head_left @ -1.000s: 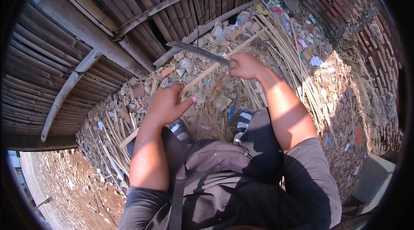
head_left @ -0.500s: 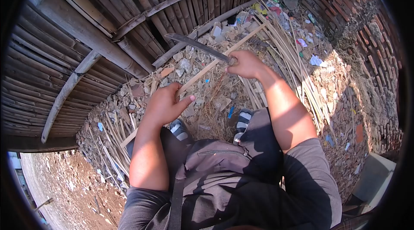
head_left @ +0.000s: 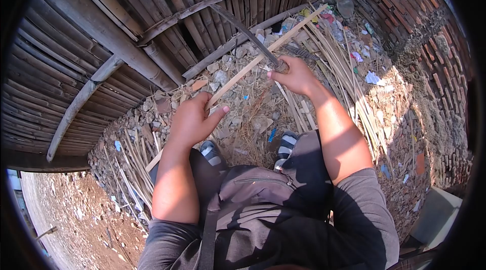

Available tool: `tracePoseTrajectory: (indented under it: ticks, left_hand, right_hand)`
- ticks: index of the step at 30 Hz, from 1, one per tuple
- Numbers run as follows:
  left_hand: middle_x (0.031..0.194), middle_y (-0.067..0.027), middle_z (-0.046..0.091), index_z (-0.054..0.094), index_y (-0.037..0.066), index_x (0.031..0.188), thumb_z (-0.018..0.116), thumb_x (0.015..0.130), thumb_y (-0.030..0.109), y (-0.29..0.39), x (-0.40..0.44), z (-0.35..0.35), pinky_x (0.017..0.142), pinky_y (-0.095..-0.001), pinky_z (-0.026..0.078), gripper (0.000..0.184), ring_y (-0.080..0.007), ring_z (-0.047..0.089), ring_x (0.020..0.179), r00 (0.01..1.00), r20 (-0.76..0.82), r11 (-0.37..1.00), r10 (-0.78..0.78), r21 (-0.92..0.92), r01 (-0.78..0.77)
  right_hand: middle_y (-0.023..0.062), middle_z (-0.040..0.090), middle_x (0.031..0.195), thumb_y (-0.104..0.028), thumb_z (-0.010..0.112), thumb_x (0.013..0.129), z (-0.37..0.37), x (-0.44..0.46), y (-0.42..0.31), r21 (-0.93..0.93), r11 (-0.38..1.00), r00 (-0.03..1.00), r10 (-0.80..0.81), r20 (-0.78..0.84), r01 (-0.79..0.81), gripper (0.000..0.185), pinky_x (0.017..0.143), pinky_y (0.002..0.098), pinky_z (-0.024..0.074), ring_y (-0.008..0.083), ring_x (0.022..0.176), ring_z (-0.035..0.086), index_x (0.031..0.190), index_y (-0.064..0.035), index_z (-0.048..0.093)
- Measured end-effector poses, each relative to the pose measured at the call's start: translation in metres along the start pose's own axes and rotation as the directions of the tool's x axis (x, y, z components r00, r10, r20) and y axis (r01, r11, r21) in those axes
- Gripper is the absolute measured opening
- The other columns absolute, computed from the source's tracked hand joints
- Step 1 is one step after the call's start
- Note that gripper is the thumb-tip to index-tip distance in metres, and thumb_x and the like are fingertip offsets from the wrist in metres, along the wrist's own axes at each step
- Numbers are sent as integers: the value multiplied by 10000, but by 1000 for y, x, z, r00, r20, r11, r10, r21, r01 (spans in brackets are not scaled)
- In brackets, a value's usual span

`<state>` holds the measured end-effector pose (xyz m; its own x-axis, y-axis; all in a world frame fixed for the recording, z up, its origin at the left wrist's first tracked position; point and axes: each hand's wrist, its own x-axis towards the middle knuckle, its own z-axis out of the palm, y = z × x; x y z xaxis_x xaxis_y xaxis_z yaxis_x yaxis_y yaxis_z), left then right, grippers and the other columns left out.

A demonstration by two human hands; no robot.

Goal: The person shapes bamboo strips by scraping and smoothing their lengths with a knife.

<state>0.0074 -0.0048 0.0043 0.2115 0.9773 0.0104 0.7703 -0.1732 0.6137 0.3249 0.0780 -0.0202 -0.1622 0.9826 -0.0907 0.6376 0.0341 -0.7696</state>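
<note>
My left hand point(head_left: 192, 120) is closed round a long, pale bamboo strip point(head_left: 243, 73), its thumb stretched along one side. The strip slants from beside my left thigh up to the far right. In my right hand point(head_left: 296, 75) is the handle of a machete point(head_left: 243, 31), its long dark blade pointing up and to the left. The blade crosses the strip a short way from my right fist; I cannot tell whether they touch. Both hands are above the rubble, in front of my knees.
A bundle of thin bamboo strips point(head_left: 349, 82) lies to the right, and more strips point(head_left: 132, 168) lie at the left. A bamboo slat wall point(head_left: 61, 77) stands close on the left, a brick wall point(head_left: 430, 47) on the right. Rubble and litter point(head_left: 372, 78) cover the ground.
The machete has swung, its tip now higher and further right, the blade steeper. My right hand has shifted slightly right. The strip's far end has risen and moved right, still in my left hand.
</note>
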Motion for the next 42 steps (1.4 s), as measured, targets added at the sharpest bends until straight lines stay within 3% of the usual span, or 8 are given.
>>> tracePoseTrajectory:
  ticks: [7,14,17,20,26,32,38,42]
  left_hand:
    - [666,-103,637,689,10,1003,790,942,386,-2,4,-5,636,-373,494,395,-237,623,627,998,-52,997,-37,-66,33]
    - [692,-184,656,691,47,958,657,1015,485,-14,8,-4,641,-505,508,443,-424,667,689,950,-312,988,-34,132,78]
    - [722,-207,653,650,15,867,585,1060,508,-20,9,-22,670,-485,507,533,-449,651,732,913,-358,954,-194,150,261]
    - [719,-216,645,653,11,863,560,1071,519,-3,2,-26,673,-484,505,556,-447,652,737,909,-384,966,-162,124,225]
    - [746,-227,678,634,33,942,560,1076,480,-26,9,-26,668,-519,503,473,-466,672,746,862,-471,968,-187,62,244]
    - [750,-188,671,654,26,1057,627,1055,441,-9,2,-22,685,-436,510,416,-349,660,703,934,-339,991,-111,29,128]
    - [784,-211,682,666,28,1017,670,1028,389,-11,5,-11,694,-484,516,362,-420,676,757,960,-279,995,42,102,-13]
    - [782,-218,654,657,17,983,666,1038,356,-8,1,-14,680,-460,502,344,-417,646,732,984,-176,998,25,57,-15]
  right_hand:
    - [159,758,1064,-365,857,854,-4,0,5,67,997,998,-38,-41,41,527,928,383,538,220,1007,707,1211,-5,714]
    - [145,754,1058,-394,862,857,-6,1,11,136,985,989,-95,-115,110,592,926,375,534,215,987,694,1247,19,699]
    - [145,750,1055,-406,870,849,-15,-5,2,206,970,986,146,-76,-127,631,900,373,538,212,955,694,1275,21,685]
    - [135,747,1018,-417,877,840,-10,11,40,62,994,968,-69,-241,86,659,846,360,542,185,889,685,1287,24,677]
    - [155,756,1000,-413,847,864,-29,-3,18,289,954,981,132,-142,-87,629,859,369,535,207,903,689,1278,30,678]
    - [152,756,932,-403,831,871,-22,2,26,52,996,948,-58,-313,78,570,818,391,540,252,860,699,1244,5,695]
    - [195,712,840,-308,836,863,-6,-11,-15,-312,935,959,-230,-168,170,372,727,430,534,348,751,689,1111,-62,711]
    - [207,693,830,-310,824,856,7,-12,-18,-324,864,911,-412,-16,385,352,721,461,526,397,803,701,1092,-69,723]
